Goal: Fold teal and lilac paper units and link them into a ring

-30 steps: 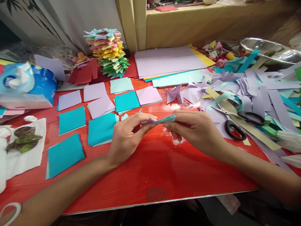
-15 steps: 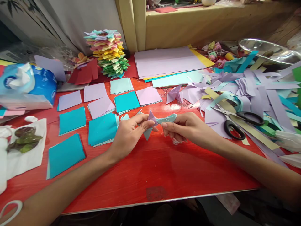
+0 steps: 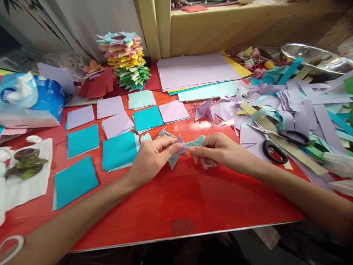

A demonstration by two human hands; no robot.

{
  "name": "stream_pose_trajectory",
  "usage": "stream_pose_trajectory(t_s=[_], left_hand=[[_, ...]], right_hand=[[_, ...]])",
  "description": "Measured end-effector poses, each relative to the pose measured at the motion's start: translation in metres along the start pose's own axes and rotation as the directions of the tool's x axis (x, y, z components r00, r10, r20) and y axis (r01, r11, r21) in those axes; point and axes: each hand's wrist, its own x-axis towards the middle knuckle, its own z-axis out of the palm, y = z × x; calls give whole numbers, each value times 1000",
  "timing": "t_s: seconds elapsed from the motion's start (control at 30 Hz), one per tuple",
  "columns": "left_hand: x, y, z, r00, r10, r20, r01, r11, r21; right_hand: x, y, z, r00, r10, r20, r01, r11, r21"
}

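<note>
My left hand (image 3: pixel 154 156) pinches a folded origami piece (image 3: pixel 180 141) in lilac and pale blue between thumb and fingers. Its pale blue tip points down below the thumb. From the other side, my right hand (image 3: pixel 216 149) grips a pale blue folded paper strip (image 3: pixel 197 142) whose end meets the lilac part. The two look joined or pressed together; my fingers hide the exact contact. Behind my left hand lie small pale blue folded pieces (image 3: pixel 146 137). A lilac folded piece (image 3: pixel 204 109) stands on the red table (image 3: pixel 154 213) beyond my hands.
Stacks of teal squares (image 3: pixel 75 182) and lilac squares (image 3: pixel 117 123) cover the left side. A tiered origami tower (image 3: pixel 124 60) stands at the back. Black-handled scissors (image 3: pixel 275 151) lie right among paper strips (image 3: pixel 306 119). A tissue pack (image 3: pixel 49 97) and leaves on a napkin (image 3: pixel 45 180) are left.
Both hands stay pinched on the paper and have shifted very slightly. The downward pale blue tip sits a little lower, and the view has moved a bit.
</note>
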Motion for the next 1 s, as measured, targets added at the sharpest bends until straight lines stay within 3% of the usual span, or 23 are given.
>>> stream_pose_trajectory(t_s=[0.33,0.57,0.8,1.0], left_hand=[[3,-2,-1,991,-49,127,63,992,-111],[4,-4,1,999,-38,28,39,997,-59],[4,-4,2,997,-53,48,53,999,-9],[4,-4,1,996,-46,75,47,999,-11]], right_hand=[[4,4,-2,994,-34,100,37,999,-25],[8,8,-1,997,28,78,-36,993,109],[5,8,4,1000,15,-7,-14,997,81],[5,8,4,1000,3,7,-3,997,72]])
